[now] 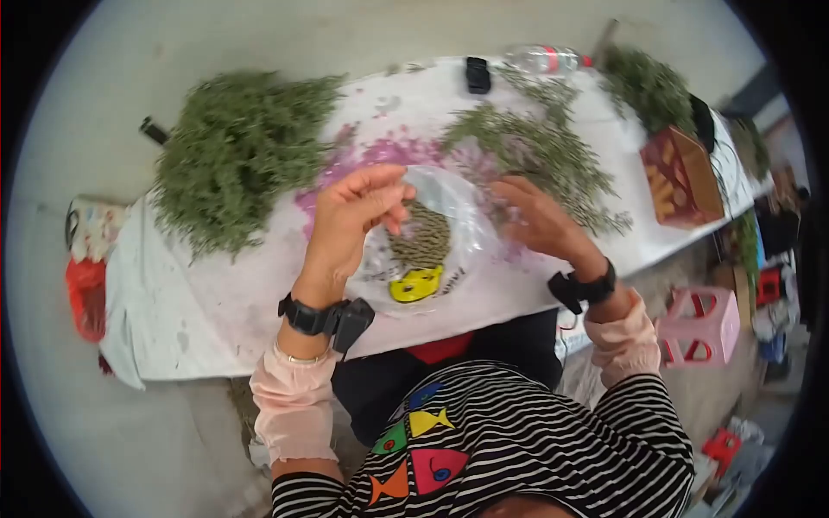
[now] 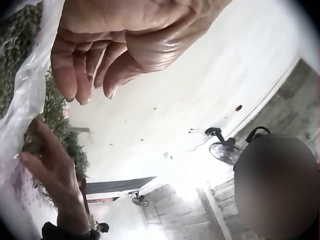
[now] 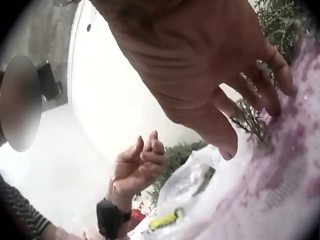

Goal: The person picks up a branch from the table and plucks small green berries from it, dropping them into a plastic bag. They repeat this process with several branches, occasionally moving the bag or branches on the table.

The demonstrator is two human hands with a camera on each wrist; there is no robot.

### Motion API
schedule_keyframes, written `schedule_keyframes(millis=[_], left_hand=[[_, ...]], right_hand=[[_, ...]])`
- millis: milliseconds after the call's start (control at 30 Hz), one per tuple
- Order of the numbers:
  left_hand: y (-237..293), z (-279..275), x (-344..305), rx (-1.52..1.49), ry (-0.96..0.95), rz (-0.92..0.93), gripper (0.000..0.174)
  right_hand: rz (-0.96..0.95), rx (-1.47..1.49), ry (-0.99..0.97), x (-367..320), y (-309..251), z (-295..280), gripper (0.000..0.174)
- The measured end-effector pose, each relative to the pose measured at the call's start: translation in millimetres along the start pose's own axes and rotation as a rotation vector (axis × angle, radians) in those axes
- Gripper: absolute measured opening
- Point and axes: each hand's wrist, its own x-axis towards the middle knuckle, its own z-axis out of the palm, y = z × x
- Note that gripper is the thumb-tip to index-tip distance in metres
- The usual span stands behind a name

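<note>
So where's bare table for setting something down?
Front left of the table, between the big green pile, the left wrist and the near edge. A narrow strip lies between the loose sprigs and the red box. Crowded: the middle, with the plastic bag and right hand.

Bag (image 1: 471, 231) on table (image 1: 242, 302), sprig heap (image 1: 246, 155) left, loose sprigs (image 1: 540, 142) right, bottle (image 1: 542, 60) behind
</note>
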Motion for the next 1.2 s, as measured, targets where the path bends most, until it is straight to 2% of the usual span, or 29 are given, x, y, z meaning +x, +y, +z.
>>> schedule_keyframes(millis=[33, 133, 200, 300, 333, 433, 600, 700, 733, 833, 1000, 1100, 1200], left_hand=[[-11.4, 6.9, 0.8, 0.026, -0.031, -0.036, 0.026], [-32.2, 17.9, 0.3, 0.092, -0.096, -0.100, 0.025], [-37.8, 21.6, 1.7, 0.123, -0.141, -0.119, 0.025], [-41.4, 23.4, 2.4, 0.127, -0.145, -0.128, 0.025], [-41.1, 23.0, 3.3, 0.115, -0.119, -0.135, 0.024], [-38.5, 32.7, 12.0, 0.059, -0.090, -0.126, 0.024], [-44.4, 39.3, 13.0, -0.043, -0.009, -0.131, 0.022], [-48.4, 26.5, 11.7, -0.046, 0.066, -0.126, 0.019], [-50.8, 21.6, 11.5, -0.043, 0.098, -0.129, 0.017], [-56.6, 13.7, 7.4, -0.044, 0.151, -0.122, 0.015], [-62.8, 4.1, 8.2, 0.007, 0.171, -0.051, 0.013], [-64.4, -3.4, 8.3, 0.031, 0.184, -0.036, 0.013], [-65.1, -6.2, 7.8, 0.022, 0.193, -0.036, 0.013]], right_hand=[[-0.050, -0.014, 0.050, -1.3, -1.2, 5.7, 0.029], [0.043, -0.112, 0.052, 6.3, 10.0, 20.7, 0.028], [0.071, -0.159, 0.053, 9.7, 8.6, 10.1, 0.027], [0.305, 0.387, 0.107, 10.4, 5.8, -31.6, 0.013], [0.300, 0.378, 0.117, 11.9, 3.5, -38.9, 0.013], [0.314, 1.080, 0.209, 9.5, -8.1, -46.5, 0.010], [0.278, 1.098, 0.023, 17.0, -29.0, -5.0, 0.012], [0.109, 0.818, -0.293, 30.3, -41.4, 1.0, 0.015], [0.099, 0.825, -0.305, 37.5, -42.4, 0.6, 0.015], [0.150, 0.961, 0.031, 60.7, -37.1, -3.7, 0.018], [0.131, 0.908, -0.055, 85.8, -34.3, 27.5, 0.021], [0.272, 1.104, -0.174, 88.6, -37.8, 42.9, 0.020], [0.288, 1.174, -0.167, 87.6, -35.9, 50.9, 0.019]])
